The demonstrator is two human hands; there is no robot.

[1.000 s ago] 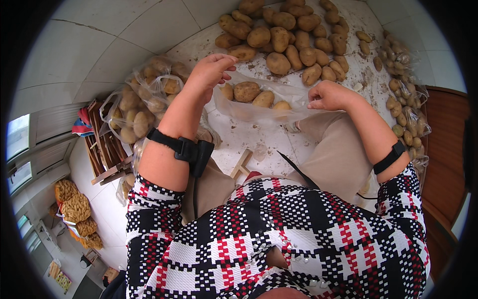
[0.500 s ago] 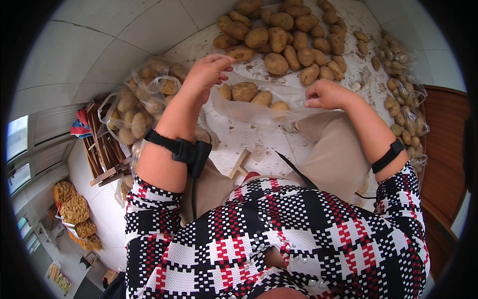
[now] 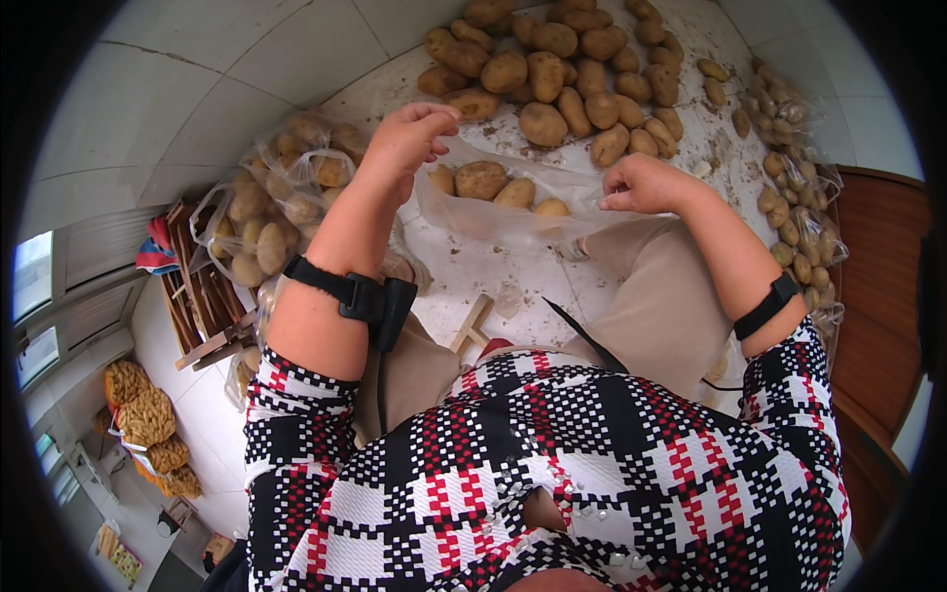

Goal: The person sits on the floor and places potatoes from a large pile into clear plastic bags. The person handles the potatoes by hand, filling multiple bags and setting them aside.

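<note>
Little had moved since the earlier frames: both hands stayed at the mouth of the clear plastic bag [image 3: 498, 212], with the left hand [image 3: 409, 138] lifted only slightly higher. That left hand pinched the bag's left edge between closed fingertips, and the right hand [image 3: 646, 183] was curled shut on the bag's right edge, so the opening was stretched between the two. The bag lay on the tiled floor [image 3: 197, 89] just in front of the person's knees, and four potatoes [image 3: 480, 180] sat inside it. Beyond it, a loose pile of potatoes [image 3: 567, 59] was spread over the dusty floor. To the left, touching the left forearm, stood a filled bag of potatoes [image 3: 266, 212], beside a small wooden rack [image 3: 202, 306]. More filled bags [image 3: 799, 197] lined the right side near a brown wooden door [image 3: 878, 316]. Each wrist carried a black strap [image 3: 355, 296]. The person wore a red, black and white checked top [image 3: 552, 474] and tan trousers [image 3: 661, 296].
</note>
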